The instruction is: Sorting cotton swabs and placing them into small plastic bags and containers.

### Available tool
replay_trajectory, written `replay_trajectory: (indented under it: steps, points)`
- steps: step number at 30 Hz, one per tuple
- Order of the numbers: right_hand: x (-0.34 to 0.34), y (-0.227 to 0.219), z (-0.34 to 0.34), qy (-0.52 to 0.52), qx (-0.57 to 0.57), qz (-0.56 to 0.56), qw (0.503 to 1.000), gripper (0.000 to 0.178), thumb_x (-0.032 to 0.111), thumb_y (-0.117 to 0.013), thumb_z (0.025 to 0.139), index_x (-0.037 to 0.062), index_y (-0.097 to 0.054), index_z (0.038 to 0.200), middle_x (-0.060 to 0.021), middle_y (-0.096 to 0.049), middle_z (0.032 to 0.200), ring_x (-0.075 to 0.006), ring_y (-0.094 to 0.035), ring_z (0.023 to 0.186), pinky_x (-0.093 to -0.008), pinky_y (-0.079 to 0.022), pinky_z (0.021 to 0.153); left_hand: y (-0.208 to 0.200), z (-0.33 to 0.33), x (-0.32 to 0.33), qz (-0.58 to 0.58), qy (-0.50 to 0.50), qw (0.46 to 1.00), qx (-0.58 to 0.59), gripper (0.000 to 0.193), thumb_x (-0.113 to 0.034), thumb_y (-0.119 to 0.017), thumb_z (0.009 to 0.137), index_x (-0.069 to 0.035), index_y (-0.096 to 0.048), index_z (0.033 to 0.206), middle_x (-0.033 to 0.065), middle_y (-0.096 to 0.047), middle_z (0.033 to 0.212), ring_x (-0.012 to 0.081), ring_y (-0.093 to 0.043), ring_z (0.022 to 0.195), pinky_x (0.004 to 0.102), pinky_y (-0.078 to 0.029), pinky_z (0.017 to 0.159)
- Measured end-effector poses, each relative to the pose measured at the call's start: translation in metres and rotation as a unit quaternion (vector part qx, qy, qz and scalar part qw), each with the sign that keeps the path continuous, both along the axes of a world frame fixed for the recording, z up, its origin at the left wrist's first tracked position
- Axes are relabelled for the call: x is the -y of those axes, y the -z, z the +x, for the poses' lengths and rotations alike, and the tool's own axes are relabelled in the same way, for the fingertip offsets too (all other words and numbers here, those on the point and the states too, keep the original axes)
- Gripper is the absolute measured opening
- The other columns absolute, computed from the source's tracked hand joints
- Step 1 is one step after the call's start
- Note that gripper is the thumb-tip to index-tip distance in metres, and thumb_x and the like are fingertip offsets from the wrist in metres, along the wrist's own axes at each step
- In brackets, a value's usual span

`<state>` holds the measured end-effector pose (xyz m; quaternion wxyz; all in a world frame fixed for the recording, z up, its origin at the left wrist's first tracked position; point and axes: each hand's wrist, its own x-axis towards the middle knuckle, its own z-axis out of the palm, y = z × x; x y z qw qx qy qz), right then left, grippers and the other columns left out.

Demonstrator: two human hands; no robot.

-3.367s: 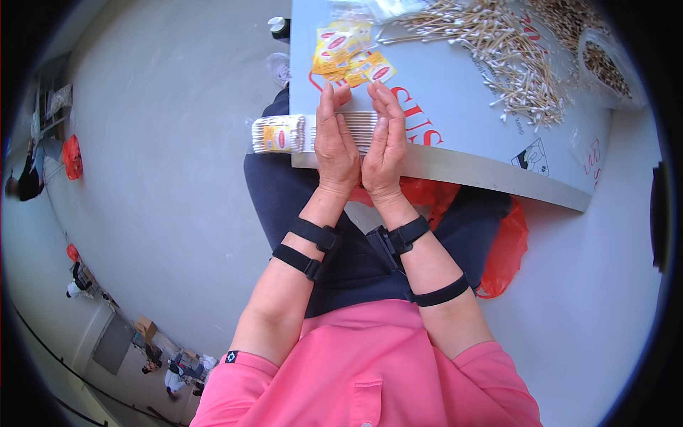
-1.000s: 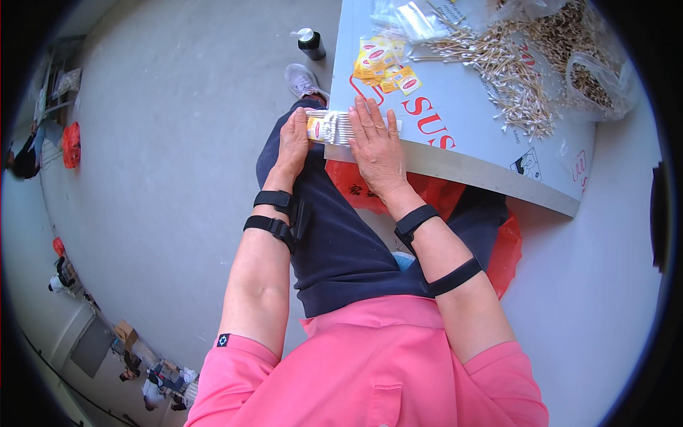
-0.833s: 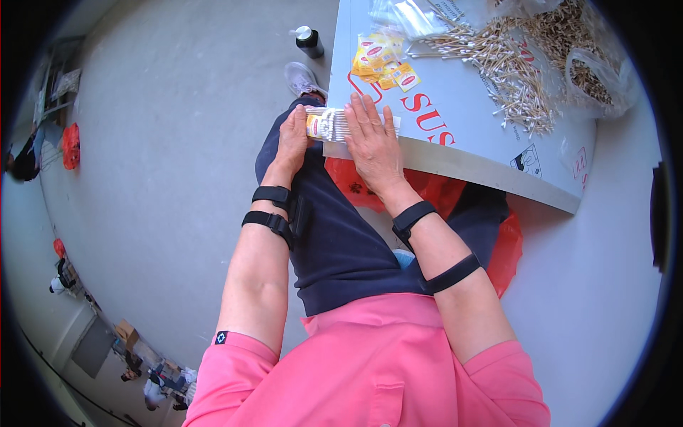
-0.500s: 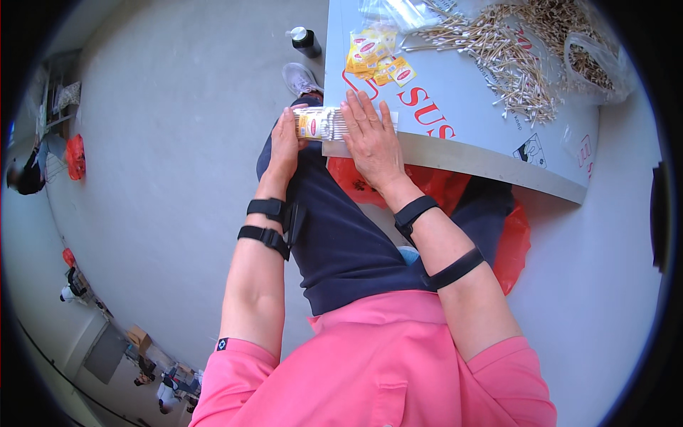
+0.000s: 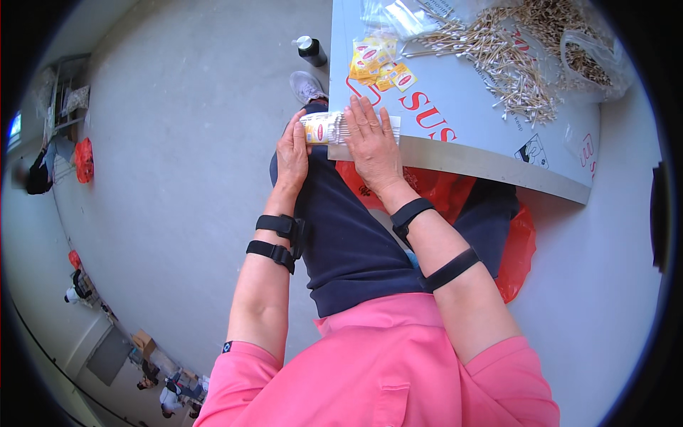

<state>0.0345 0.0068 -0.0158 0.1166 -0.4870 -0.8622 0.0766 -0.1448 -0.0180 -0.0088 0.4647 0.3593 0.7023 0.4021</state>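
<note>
Lying at the near-left corner of the white table (image 5: pixel 491 153) is a clear packet of cotton swabs (image 5: pixel 329 129) with a yellow-and-red label at its left end; all positions below are given relative to this table. The packet's left end juts past the table's left edge, above the person's dark trousers. The left hand (image 5: pixel 292 153) sits off the table at that edge, fingers cupped around the packet's projecting end, thumb near the label. The right hand (image 5: pixel 371 144) lies on the table top, palm down and fingers spread flat, pressing over the packet's right portion, so the packet sits between the two hands, touched by both. How much of the packet is hidden under the right palm cannot be told from this view.

Farther in along the table's left side, beyond the right hand's fingertips, rests a small heap of yellow sachets (image 5: pixel 377 60). Toward the table's far middle lies a loose spread of cotton swabs (image 5: pixel 498 60), and at the far right corner stands a clear plastic bag (image 5: pixel 594 60) holding more. On the floor just left of the table's far corner stands a dark bottle (image 5: pixel 311 51) with a white cap. A red plastic bag (image 5: pixel 516 245) hangs below the table's near edge.
</note>
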Motion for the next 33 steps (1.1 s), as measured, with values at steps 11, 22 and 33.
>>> replay_trajectory:
  steps: [11, 22, 33]
  points:
    - [-0.001, 0.002, 0.004, 0.021, -0.262, -0.048, 0.964, 0.053, 0.012, -0.053, 0.094, 0.0018, -0.042, 0.145, -0.0162, -0.038, 0.154, -0.0335, -0.030, 0.146, -0.0460, -0.025, 0.120, -0.007, 0.007, -0.005, 0.003, -0.015, 1.000, 0.001, 0.040, -0.031, -0.038, 0.109, -0.007, -0.055, 0.136, -0.0027, -0.059, 0.089, 0.0024, -0.044, 0.065, 0.0180, -0.039, 0.056]
    - [-0.007, -0.010, 0.015, 0.062, -0.387, -0.071, 0.917, 0.048, -0.003, -0.047, 0.093, 0.0021, -0.046, 0.140, -0.0182, -0.045, 0.147, -0.0364, -0.036, 0.142, -0.0444, -0.032, 0.117, 0.009, -0.013, -0.008, -0.052, 0.007, 0.990, 0.131, 0.037, -0.031, -0.038, 0.109, -0.012, -0.058, 0.134, -0.0039, -0.061, 0.090, 0.0021, -0.046, 0.064, 0.0168, -0.041, 0.057]
    - [-0.006, -0.004, 0.017, 0.056, -0.404, -0.059, 0.911, 0.050, -0.003, -0.049, 0.089, 0.0022, -0.047, 0.138, -0.0178, -0.047, 0.146, -0.0361, -0.039, 0.140, -0.0460, -0.032, 0.117, 0.004, -0.017, -0.012, -0.106, 0.026, 0.980, 0.167, 0.040, -0.031, -0.039, 0.109, -0.010, -0.050, 0.141, 0.0013, -0.064, 0.104, 0.0076, -0.055, 0.078, 0.0229, -0.048, 0.072]
